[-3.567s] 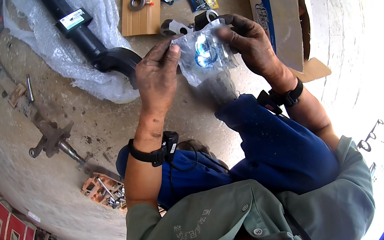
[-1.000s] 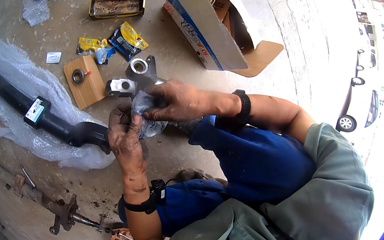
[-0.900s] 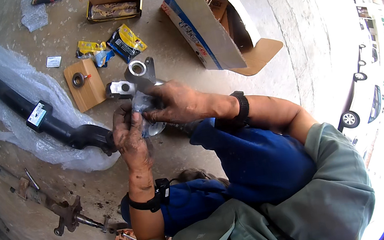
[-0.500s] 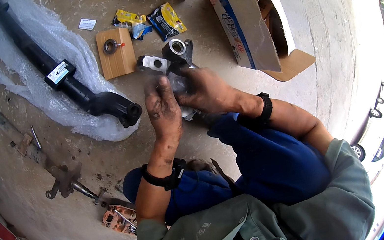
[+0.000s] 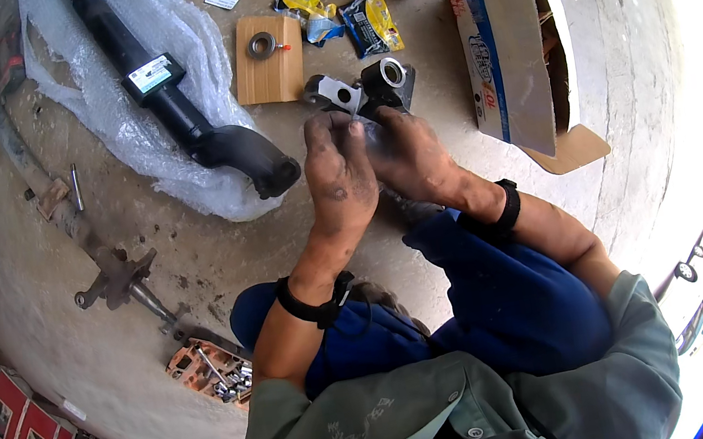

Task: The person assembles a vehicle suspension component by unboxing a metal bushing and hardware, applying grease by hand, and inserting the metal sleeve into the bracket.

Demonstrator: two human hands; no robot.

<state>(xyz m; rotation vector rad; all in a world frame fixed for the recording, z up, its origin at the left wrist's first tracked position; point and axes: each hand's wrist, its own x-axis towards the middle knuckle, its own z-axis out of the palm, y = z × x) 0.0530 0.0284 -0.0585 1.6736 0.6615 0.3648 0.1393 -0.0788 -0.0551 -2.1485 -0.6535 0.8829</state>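
Observation:
Between my knees and the packets is a dark metal casting (image 5: 370, 99) with a bright machined face on its left and a round bored eye at the upper right; it looks like a steering knuckle. Clear plastic film (image 5: 370, 133) covers its near part. My left hand (image 5: 338, 167) is closed, thumb and fingers pinching the film just below the machined face. My right hand (image 5: 415, 155) curls round the film from the right, its fingertips meeting the left hand's. The lower part of the casting is hidden behind both hands.
To the left, a black axle beam (image 5: 182, 118) lies on bubble wrap (image 5: 227, 206). A bearing ring (image 5: 261, 46) rests on flat cardboard (image 5: 281, 84). Torn packets (image 5: 371, 26) and an open carton (image 5: 514, 59) lie beyond. An old axle (image 5: 115, 277) and a socket set (image 5: 215, 371) are at lower left.
The whole view has swung, so the floor items sit further right. My left fingers, stretched upright before, have curled in to pinch the film. My right hand stays on it.

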